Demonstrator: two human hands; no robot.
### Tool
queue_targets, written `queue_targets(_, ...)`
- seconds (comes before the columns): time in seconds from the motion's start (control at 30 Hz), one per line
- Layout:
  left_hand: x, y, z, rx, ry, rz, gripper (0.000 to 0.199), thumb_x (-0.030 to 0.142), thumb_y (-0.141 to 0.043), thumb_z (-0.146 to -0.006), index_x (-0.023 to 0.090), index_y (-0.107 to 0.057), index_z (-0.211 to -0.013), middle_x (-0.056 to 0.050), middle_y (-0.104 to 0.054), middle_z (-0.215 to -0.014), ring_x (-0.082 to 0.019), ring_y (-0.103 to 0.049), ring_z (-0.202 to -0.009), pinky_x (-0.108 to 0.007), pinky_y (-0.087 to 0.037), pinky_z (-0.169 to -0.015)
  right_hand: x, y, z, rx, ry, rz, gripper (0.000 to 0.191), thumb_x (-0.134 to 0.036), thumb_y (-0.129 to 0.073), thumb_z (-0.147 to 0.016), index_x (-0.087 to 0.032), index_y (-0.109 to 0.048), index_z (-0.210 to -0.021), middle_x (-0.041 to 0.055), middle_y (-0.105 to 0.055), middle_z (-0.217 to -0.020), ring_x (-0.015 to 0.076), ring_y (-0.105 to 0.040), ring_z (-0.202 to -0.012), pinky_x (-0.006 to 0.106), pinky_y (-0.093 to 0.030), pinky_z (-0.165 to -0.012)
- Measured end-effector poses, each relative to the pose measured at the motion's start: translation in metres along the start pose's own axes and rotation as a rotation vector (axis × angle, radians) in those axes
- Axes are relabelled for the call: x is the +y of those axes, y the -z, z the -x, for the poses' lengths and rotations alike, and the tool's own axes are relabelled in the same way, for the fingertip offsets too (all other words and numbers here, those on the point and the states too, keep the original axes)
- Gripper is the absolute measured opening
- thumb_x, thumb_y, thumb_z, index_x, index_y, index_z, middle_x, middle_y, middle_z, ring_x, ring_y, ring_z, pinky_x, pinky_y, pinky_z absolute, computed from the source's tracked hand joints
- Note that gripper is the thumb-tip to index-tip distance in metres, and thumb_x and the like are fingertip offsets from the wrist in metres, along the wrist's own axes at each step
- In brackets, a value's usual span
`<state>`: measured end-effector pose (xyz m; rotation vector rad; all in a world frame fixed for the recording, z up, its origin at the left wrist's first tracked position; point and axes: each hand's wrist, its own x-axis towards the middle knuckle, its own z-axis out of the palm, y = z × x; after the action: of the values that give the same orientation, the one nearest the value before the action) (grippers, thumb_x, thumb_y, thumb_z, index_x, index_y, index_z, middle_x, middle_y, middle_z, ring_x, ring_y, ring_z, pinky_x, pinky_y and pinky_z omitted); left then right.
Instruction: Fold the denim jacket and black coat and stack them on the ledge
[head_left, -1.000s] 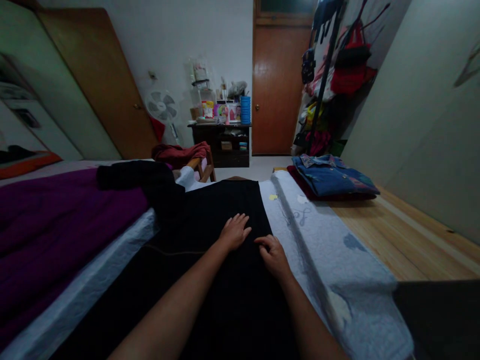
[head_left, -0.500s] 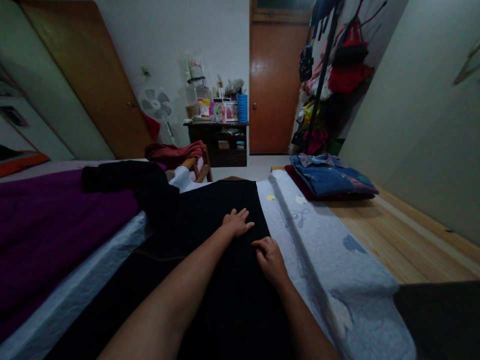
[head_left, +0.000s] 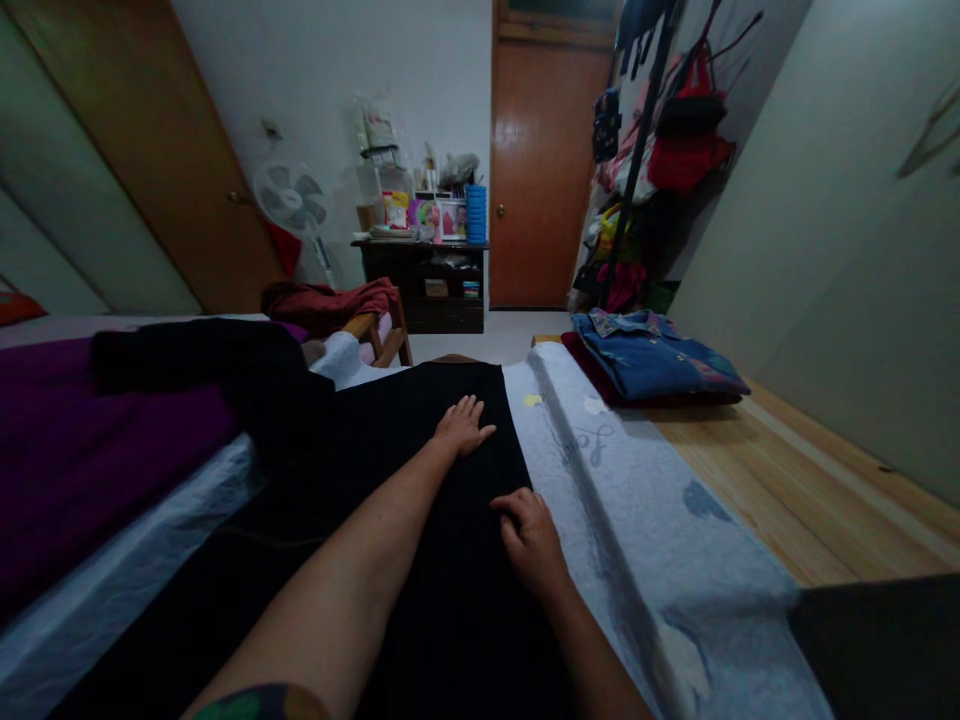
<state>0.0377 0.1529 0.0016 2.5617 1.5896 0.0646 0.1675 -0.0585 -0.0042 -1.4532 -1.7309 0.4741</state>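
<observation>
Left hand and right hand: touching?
Apart: the head view shows black cloth between the left hand and the right hand.

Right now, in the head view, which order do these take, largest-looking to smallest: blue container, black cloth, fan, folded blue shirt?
1. Black cloth, by far
2. Folded blue shirt
3. Fan
4. Blue container

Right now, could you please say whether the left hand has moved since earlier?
Yes, forward: the left hand is nearer the yellow patch on the pale cloth.
</observation>
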Motion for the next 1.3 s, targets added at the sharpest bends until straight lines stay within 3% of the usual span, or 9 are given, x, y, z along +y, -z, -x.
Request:
queue_targets(0.27,-0.008,-0.001,-0.014,0.032,-0.002,-0.004,0.068,0.061,-0.022,-0.092,0.021,-0.03,-0.146,-0.01,-0.018,-0.158,-0.025,-0.011,-0.145,-0.044,-0.016,-0.114,-0.002,0.0,-0.001,0.001,-0.025,0.014,0.03,-0.007,-0.049,-0.08,-0.026,-0.066,-0.096,0.0034,-0.06,-0.091,0.0203,-0.054,-0.091,0.034,-0.041,-0.083)
queue_targets(0.4,-0.004,0.0,-0.008,0.02,0.005,0.005,0.065,0.058,-0.023,-0.093,0.021,-0.03,-0.146,-0.01,-0.018,-0.157,-0.024,-0.012,-0.145,-0.044,-0.015,-0.114,-0.002,0.0,-0.001,0.001,-0.019,-0.006,0.029,-0.009,-0.049,-0.08,-0.026,-0.066,-0.096,0.0033,-0.06,-0.091,0.0205,-0.054,-0.092,0.035,-0.041,-0.084)
queue_targets(0.53,0.006,0.005,0.006,-0.069,0.022,0.037,0.066,0.056,-0.023,-0.093,0.02,-0.026,-0.147,-0.01,-0.015,-0.158,-0.025,-0.009,-0.145,-0.048,-0.012,-0.115,-0.003,0.001,-0.001,-0.006,-0.026,0.002,0.029,-0.009,-0.049,-0.08,-0.026,-0.066,-0.096,0.0035,-0.06,-0.091,0.0209,-0.054,-0.093,0.035,-0.041,-0.085)
queue_targets(0.7,0.02,0.011,0.037,-0.152,0.021,0.064,0.068,0.057,-0.025,-0.092,0.019,-0.024,-0.148,-0.012,-0.016,-0.157,-0.026,-0.012,-0.145,-0.051,-0.014,-0.114,-0.002,0.001,-0.001,-0.002,-0.015,0.004,0.028,-0.009,-0.049,-0.079,-0.025,-0.066,-0.095,0.0038,-0.061,-0.091,0.0206,-0.054,-0.092,0.035,-0.041,-0.085)
queue_targets(0.87,0.035,0.02,0.088,-0.182,0.009,0.053,0.066,0.054,-0.029,-0.092,0.017,-0.028,-0.147,-0.012,-0.02,-0.156,-0.027,-0.016,-0.144,-0.05,-0.018,-0.113,0.003,0.0,0.0,0.022,0.04,-0.02,0.026,-0.011,-0.048,-0.081,-0.024,-0.066,-0.094,0.004,-0.061,-0.089,0.02,-0.054,-0.089,0.035,-0.042,-0.083)
queue_targets(1.17,0.047,0.015,0.16,-0.082,-0.008,0.047,0.059,0.047,-0.032,-0.094,0.024,-0.028,-0.148,-0.01,-0.02,-0.157,-0.03,-0.016,-0.144,-0.051,-0.02,-0.112,0.003,0.002,0.001,0.069,0.065,-0.059,0.025,-0.015,-0.049,-0.08,-0.021,-0.066,-0.097,0.005,-0.062,-0.09,0.0201,-0.056,-0.09,0.035,-0.044,-0.085)
queue_targets(1.3,0.05,0.003,0.176,0.004,-0.014,0.051,0.057,0.051,-0.034,-0.093,0.03,-0.032,-0.146,-0.01,-0.02,-0.157,-0.036,-0.015,-0.142,-0.055,-0.021,-0.111,0.007,-0.001,0.001,0.097,0.091,-0.016,0.031,-0.015,-0.05,-0.077,-0.019,-0.066,-0.104,0.0082,-0.061,-0.107,0.0219,-0.054,-0.104,0.039,-0.042,-0.095)
